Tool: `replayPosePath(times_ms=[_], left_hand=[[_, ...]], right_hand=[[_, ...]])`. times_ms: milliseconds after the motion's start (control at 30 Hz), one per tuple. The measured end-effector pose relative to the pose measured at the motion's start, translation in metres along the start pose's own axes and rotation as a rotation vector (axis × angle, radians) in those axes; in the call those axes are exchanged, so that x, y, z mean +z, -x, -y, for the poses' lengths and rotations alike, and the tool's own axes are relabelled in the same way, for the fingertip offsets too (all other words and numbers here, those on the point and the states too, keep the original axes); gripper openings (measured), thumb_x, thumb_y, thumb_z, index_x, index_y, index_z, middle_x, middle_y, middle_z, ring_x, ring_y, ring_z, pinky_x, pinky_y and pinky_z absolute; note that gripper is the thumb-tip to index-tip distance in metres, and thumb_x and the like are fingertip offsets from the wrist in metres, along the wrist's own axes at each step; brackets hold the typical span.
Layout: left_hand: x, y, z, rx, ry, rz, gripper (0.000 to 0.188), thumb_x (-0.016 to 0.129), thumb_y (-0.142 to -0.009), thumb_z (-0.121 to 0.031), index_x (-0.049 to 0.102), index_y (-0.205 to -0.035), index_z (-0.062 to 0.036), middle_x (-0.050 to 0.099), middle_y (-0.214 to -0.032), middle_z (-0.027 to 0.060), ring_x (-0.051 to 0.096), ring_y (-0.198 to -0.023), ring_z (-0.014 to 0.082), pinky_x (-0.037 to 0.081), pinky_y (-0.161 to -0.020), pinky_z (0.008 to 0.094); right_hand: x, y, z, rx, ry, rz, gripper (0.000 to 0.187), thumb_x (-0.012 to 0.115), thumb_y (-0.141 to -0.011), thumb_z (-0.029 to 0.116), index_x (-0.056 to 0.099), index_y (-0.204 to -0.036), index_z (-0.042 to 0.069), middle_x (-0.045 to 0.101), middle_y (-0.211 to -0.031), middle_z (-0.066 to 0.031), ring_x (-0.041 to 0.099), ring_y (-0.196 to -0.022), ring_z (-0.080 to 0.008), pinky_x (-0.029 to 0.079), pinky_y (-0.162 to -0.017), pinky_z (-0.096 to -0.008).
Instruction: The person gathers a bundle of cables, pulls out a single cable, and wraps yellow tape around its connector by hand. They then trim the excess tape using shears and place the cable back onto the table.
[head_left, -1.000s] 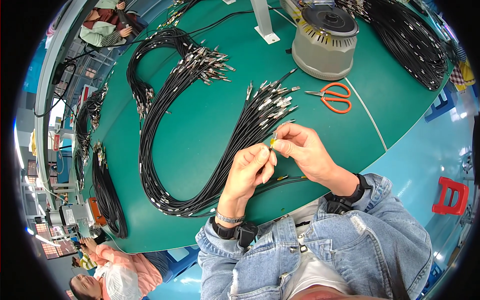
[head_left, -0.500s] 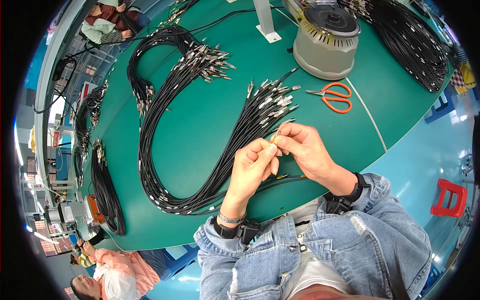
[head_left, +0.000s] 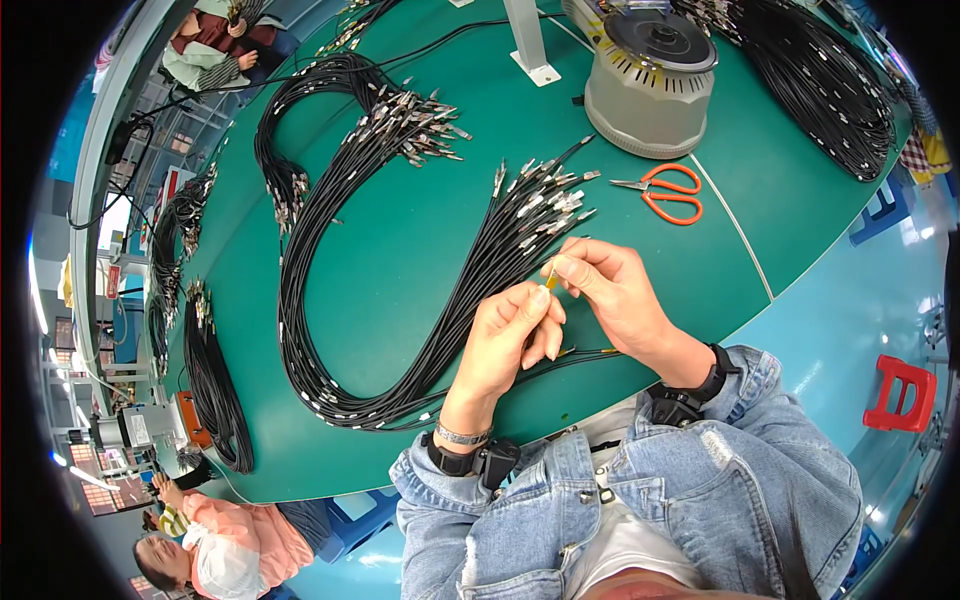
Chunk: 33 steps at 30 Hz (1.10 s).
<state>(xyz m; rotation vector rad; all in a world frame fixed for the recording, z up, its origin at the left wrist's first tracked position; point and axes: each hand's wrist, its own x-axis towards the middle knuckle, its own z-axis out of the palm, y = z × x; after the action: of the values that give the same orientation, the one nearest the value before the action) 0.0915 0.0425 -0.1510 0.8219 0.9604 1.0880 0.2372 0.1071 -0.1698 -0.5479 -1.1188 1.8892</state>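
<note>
My left hand (head_left: pixel 508 335) pinches a cable end with a small yellow piece (head_left: pixel 551 282) between thumb and forefinger. Thumb and fingers of my right hand (head_left: pixel 620 295) are pressed together at the upper tip of that piece; what exactly they grip is partly hidden. Just left of my hands lies a thick bundle of black cables (head_left: pixel 300 300), curved in a U, its silvery connector ends (head_left: pixel 545 205) fanned out beyond my fingers. A few loose black cables (head_left: pixel 580 360) run under my hands toward the table's near edge.
Orange-handled scissors (head_left: pixel 672 195) lie on the green table (head_left: pixel 400 250) beyond my right hand, near a grey round machine (head_left: pixel 650 90). More cable bundles lie at far right (head_left: pixel 815 90) and left (head_left: pixel 215 390). Co-workers sit at upper left (head_left: pixel 215 55) and lower left (head_left: pixel 250 550).
My right fingers have drawn slightly up and away from my left ones, so the yellow piece between them now shows. The co-worker at lower left has shifted their hands.
</note>
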Motion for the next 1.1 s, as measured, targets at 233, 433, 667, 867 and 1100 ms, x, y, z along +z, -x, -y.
replayPosePath(times_ms=[233,433,667,867,1100], left_hand=[[0.023,-0.007,0.010,0.307,-0.527,-0.330,0.016,0.055,-0.091,-0.014,0.058,-0.085,0.0001,0.055,-0.056,0.0010,0.044,-0.043,0.0035,0.030,-0.040,0.0181],[0.032,-0.006,0.006,0.325,-0.726,-0.340,0.012,0.056,-0.090,-0.009,0.058,-0.087,0.0019,0.056,-0.061,0.0017,0.050,-0.052,0.0042,0.037,-0.046,0.0188],[0.025,-0.007,0.006,0.195,-0.578,-0.118,0.010,0.061,-0.085,-0.008,0.060,-0.089,0.0010,0.061,-0.071,0.0053,0.057,-0.064,0.0118,0.045,-0.060,0.0264],[0.018,-0.009,0.006,0.426,-1.281,-0.224,0.017,0.066,-0.077,-0.009,0.061,-0.092,-0.0029,0.061,-0.080,0.0075,0.056,-0.076,0.0260,0.046,-0.069,0.0341],[-0.004,-0.012,0.011,0.466,-1.483,-0.568,0.017,0.068,-0.074,-0.007,0.062,-0.089,-0.0047,0.057,-0.083,0.0069,0.055,-0.078,0.0264,0.045,-0.069,0.0353]], right_hand=[[-0.004,0.003,0.005,-0.054,0.051,0.006,0.015,0.057,-0.090,0.011,0.062,-0.087,-0.004,0.056,-0.080,-0.0021,0.053,-0.076,-0.0086,0.044,-0.068,-0.0228],[-0.010,0.003,0.011,-0.011,0.049,0.006,0.016,0.057,-0.090,0.011,0.062,-0.087,-0.003,0.054,-0.080,-0.0024,0.051,-0.075,-0.0098,0.041,-0.069,-0.0237],[-0.041,-0.006,0.032,0.057,0.173,-0.012,0.015,0.058,-0.087,0.013,0.063,-0.088,-0.001,0.057,-0.082,-0.0013,0.049,-0.077,-0.0085,0.040,-0.071,-0.0230],[-0.087,-0.050,0.075,-0.259,0.259,-0.446,0.022,0.060,-0.086,0.013,0.061,-0.099,-0.004,0.050,-0.073,0.0022,0.040,-0.063,-0.0057,0.034,-0.059,-0.0208],[-0.088,-0.087,0.086,-0.204,0.231,-0.502,0.021,0.062,-0.086,0.013,0.062,-0.098,-0.004,0.043,-0.066,0.0048,0.034,-0.056,-0.0046,0.029,-0.053,-0.0215]])
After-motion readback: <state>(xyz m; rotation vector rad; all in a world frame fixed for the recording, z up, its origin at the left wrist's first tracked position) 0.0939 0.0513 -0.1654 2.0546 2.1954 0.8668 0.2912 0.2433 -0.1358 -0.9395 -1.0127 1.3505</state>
